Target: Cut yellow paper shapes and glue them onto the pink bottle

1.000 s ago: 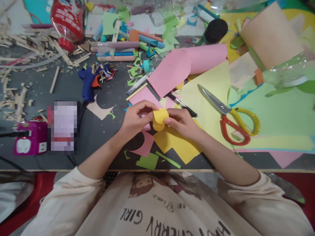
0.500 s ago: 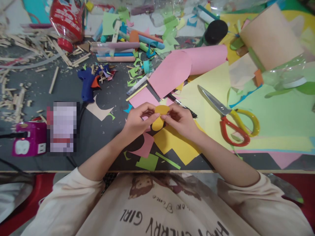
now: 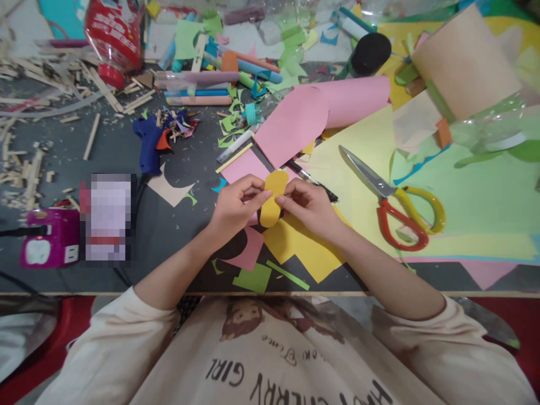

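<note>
Between my hands is a yellow paper cutout (image 3: pixel 272 203), long with rounded ends, held above the table. My left hand (image 3: pixel 238 205) pinches its left edge between thumb and fingers. On its other side, my right hand (image 3: pixel 310 205) pinches the right edge the same way. Under my right wrist lies a larger sheet of yellow paper (image 3: pixel 310 253) with cut corners. A pink paper scrap (image 3: pixel 248 250) and a green paper scrap (image 3: pixel 253 278) lie just below my hands. A black pen (image 3: pixel 314 181) rests beyond my right fingers.
Scissors (image 3: pixel 390 197) with red and yellow handles lie on pale paper to the right. At left are a blue glue gun (image 3: pixel 149 146), a purple box (image 3: pixel 50 239) and a blurred-out phone-like object (image 3: pixel 108 217). A rolled pink sheet (image 3: pixel 354 101), markers and wood sticks sit farther back.
The yellow cutout has straightened: its upper part, bent over before, now stands longer and flatter, tilted slightly right. My hands have barely moved.
</note>
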Action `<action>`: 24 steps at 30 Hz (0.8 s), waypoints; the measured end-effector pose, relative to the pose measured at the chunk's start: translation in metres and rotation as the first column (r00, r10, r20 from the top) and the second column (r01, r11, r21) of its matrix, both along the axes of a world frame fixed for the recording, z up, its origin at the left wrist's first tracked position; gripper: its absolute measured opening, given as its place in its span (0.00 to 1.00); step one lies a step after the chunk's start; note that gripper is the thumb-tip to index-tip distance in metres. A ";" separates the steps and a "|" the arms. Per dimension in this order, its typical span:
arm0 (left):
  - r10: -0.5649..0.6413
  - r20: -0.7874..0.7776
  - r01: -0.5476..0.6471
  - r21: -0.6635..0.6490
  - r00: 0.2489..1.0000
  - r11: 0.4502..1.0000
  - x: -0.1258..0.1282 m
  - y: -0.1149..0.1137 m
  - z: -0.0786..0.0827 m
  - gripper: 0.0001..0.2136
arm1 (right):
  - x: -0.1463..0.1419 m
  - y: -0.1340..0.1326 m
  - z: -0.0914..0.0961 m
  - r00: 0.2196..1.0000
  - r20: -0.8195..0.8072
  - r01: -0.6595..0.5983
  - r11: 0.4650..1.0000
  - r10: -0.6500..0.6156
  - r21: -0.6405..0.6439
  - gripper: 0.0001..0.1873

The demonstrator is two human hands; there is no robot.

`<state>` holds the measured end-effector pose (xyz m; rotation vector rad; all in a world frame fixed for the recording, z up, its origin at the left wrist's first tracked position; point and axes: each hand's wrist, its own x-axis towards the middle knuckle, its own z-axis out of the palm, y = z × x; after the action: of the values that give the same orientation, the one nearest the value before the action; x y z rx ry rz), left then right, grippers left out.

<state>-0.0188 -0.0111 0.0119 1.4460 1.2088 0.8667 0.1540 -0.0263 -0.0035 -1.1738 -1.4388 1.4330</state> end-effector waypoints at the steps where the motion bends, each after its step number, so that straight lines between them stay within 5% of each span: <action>1: 0.002 -0.002 -0.002 0.001 1.000 1.000 0.000 0.000 0.000 0.12 | 0.000 0.000 0.000 1.000 0.003 -0.003 1.000 0.003 -0.002 0.24; 17: -0.045 0.040 0.047 -0.050 0.998 0.998 -0.002 0.000 0.000 0.14 | 0.003 0.002 0.003 0.991 -0.136 -0.002 0.990 -0.018 -0.142 0.23; 24: -0.095 -0.112 0.091 -0.044 0.989 0.995 -0.003 -0.002 -0.004 0.14 | 0.003 0.003 0.005 0.990 -0.140 -0.006 0.991 -0.013 -0.133 0.25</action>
<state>-0.0215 -0.0127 0.0079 1.5243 1.2255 0.7017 0.1568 -0.0236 0.0017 -1.1312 -1.2598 1.5968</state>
